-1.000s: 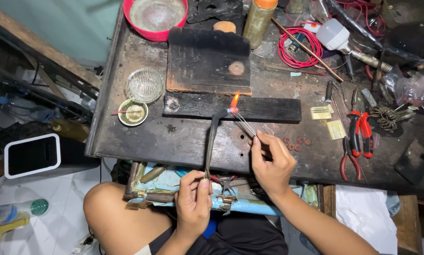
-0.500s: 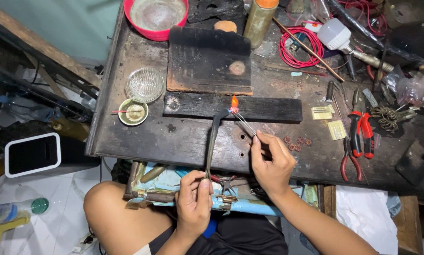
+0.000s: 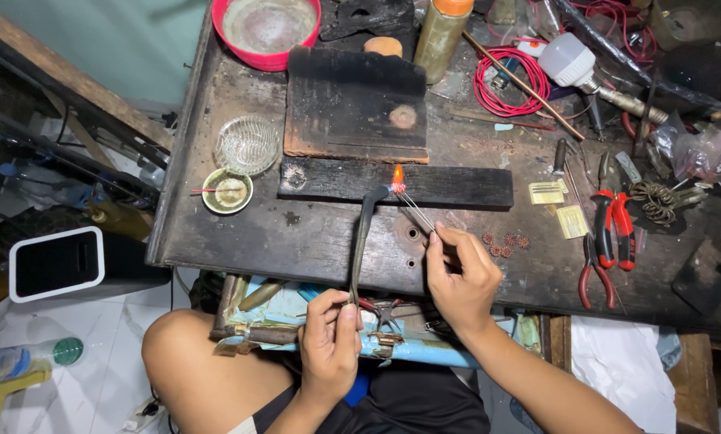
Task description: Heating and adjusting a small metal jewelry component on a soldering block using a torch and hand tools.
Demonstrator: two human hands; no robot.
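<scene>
Your left hand (image 3: 331, 341) grips the curved dark torch pipe (image 3: 362, 241); your right hand (image 3: 459, 277) pinches thin metal tweezers (image 3: 415, 210), tips apparently unmoved in the small orange flame (image 3: 397, 175).

**Cluttered workbench**

A dark, stained workbench (image 3: 240, 233) is carrying everything. A red bowl (image 3: 266, 32) is sitting at the far edge, a charred block (image 3: 354, 104) lying beside it, with a black plank (image 3: 457, 186) stretching across the middle. A glass dish (image 3: 247, 145) and a small cup (image 3: 227, 191) are resting near the left edge. A red wire coil (image 3: 509, 80), a bulb (image 3: 568, 60), red pliers (image 3: 610, 229) and yellow packets (image 3: 547, 193) are crowding the right side.
</scene>
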